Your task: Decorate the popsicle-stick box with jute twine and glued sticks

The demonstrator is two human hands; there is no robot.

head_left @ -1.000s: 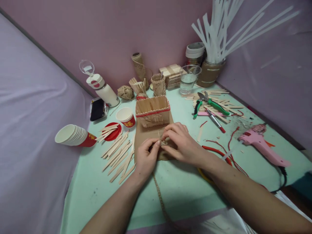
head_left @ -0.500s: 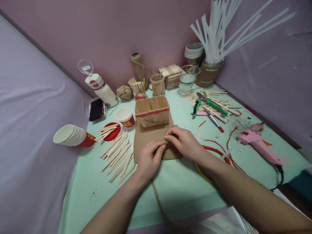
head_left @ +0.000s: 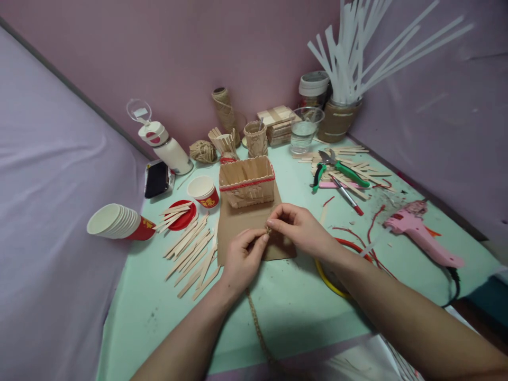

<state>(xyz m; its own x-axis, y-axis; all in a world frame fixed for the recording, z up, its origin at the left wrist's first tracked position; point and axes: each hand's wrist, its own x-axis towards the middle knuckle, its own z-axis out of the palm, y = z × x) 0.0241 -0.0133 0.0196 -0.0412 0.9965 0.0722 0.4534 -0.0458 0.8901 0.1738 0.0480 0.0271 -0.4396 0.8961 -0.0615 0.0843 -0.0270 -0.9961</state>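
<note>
Over a brown cardboard sheet (head_left: 242, 225), my left hand (head_left: 244, 254) pinches a braided twine cord (head_left: 256, 317) near its end. The cord runs from under that hand down over the table's front edge. My right hand (head_left: 296, 227) is closed at the same end, its thumb and fingertips meeting the left ones. A small bit of twine shows between the fingertips; the rest of the end is covered by my fingers. Just beyond my hands, a wooden-stick box (head_left: 248, 193) with a red cord along its rim stands on the cardboard.
Loose wooden sticks (head_left: 190, 254), a paper cup (head_left: 203, 191) and stacked cups (head_left: 119, 221) are on the left. Green-handled cutters (head_left: 341, 169), a pen (head_left: 347, 196) and a pink glue gun (head_left: 424, 233) lie right. A twine ball (head_left: 203, 151) and water cup (head_left: 305, 132) stand behind.
My right hand has shifted very slightly to the left, with its fingers still at the cord's end. The left hand keeps its pinch; the view has moved slightly.
</note>
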